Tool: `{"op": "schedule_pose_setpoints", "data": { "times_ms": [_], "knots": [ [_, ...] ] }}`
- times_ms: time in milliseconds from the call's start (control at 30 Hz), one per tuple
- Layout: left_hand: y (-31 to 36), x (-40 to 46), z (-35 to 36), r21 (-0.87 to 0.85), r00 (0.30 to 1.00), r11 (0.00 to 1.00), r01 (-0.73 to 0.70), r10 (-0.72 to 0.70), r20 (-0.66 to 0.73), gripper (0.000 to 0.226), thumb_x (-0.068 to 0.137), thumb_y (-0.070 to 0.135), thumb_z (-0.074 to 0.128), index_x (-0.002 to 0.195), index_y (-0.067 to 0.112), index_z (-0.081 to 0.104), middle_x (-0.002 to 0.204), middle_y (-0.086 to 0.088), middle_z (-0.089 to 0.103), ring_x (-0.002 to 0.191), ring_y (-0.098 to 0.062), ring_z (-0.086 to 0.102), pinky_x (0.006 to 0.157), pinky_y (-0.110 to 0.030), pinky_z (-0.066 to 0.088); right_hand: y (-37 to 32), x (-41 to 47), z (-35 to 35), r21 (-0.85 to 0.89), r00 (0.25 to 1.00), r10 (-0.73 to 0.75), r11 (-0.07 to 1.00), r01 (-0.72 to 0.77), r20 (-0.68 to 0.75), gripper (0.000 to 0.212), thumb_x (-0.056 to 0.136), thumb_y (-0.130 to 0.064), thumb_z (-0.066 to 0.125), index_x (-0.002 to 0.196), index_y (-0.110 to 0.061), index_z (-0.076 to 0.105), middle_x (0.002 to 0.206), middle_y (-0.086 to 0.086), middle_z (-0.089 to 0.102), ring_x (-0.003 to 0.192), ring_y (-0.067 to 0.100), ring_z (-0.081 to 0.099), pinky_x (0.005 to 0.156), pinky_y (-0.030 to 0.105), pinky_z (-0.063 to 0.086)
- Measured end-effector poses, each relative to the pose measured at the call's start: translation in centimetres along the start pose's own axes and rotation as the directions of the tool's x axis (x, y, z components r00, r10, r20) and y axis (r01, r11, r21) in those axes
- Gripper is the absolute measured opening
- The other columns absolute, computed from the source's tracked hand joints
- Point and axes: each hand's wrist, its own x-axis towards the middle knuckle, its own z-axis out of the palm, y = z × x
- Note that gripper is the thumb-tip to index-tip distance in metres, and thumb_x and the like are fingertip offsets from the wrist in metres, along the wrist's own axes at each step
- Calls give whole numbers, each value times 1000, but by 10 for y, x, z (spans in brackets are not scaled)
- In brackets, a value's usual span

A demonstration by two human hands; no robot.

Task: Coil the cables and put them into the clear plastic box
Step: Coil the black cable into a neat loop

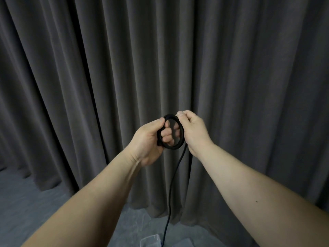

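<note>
A black cable [170, 184] is wound into a small coil [173, 147] held up in front of me at chest height. My left hand [149, 139] grips the coil's left side, fingers through the loop and thumb on top. My right hand [193, 129] pinches the coil's upper right edge between thumb and forefinger. The loose length of cable hangs straight down from the coil toward the floor. Only the top corner of the clear plastic box [151, 241] shows at the bottom edge, right where the hanging cable ends.
A dark grey pleated curtain [106, 68] fills the whole background and reaches the floor. Grey carpet [26, 202] shows at the lower left and around the box.
</note>
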Motion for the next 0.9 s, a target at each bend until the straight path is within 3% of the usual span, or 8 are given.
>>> {"op": "schedule_pose_setpoints", "data": {
  "times_ms": [133,233,367,500,600,700,800,900],
  "knots": [
    [6,5,-5,-118,999,992,-44,42,-20,20,95,25,40,78,16,47,48,11,31,41,-4,32,62,-23,43,5,-10,4,-90,996,-30,995,37,79,27,103,-21,37,113,-31,61,82,9,62,68,16,58,53,24,48],
    [8,6,-7,-121,999,992,-41,36,-41,28,101,25,34,79,16,49,47,12,28,38,-2,25,60,-23,39,7,-8,4,-139,994,12,990,4,112,31,103,-23,36,124,-30,57,78,7,60,71,17,58,48,19,43],
    [7,5,-6,-155,998,988,-14,5,-55,36,103,28,31,82,13,56,47,11,28,38,-3,24,59,-22,38,4,-3,2,-334,991,-121,933,136,65,26,101,-19,40,110,-18,65,64,-5,55,62,11,51,58,21,39],
    [7,4,-5,-90,999,996,-27,24,-31,33,103,25,32,79,15,51,50,10,29,41,-4,25,67,-26,31,0,-5,2,-275,994,-107,955,110,28,22,100,-20,45,102,-20,66,64,-4,56,59,8,51,55,17,40],
    [11,6,-4,-124,990,987,-106,93,-108,30,103,25,32,78,17,47,48,11,29,40,-3,25,65,-24,33,4,-6,2,-182,996,56,983,-41,74,14,99,-27,47,91,-22,57,66,4,58,53,14,54,49,24,43],
    [28,11,-12,-254,961,944,-211,153,-229,30,103,27,33,77,19,47,48,12,29,38,-3,26,65,-21,32,17,-15,-2,-123,942,278,958,-259,185,12,93,-4,45,91,-16,44,65,9,54,50,19,54,53,26,44],
    [45,13,-25,-265,927,915,-305,222,-301,30,104,27,34,78,19,48,51,10,33,43,-6,30,67,-21,35,31,-22,-5,-215,915,356,924,-316,189,25,89,8,41,91,-17,42,73,10,53,51,16,52,53,31,47],
    [46,18,-33,-154,903,921,-358,299,-310,28,104,19,34,79,17,47,56,6,39,49,-8,36,67,-23,35,23,-18,-3,-513,940,268,849,-127,210,23,97,-6,42,102,-23,55,78,5,60,60,19,57,55,25,48]
  ]
}}
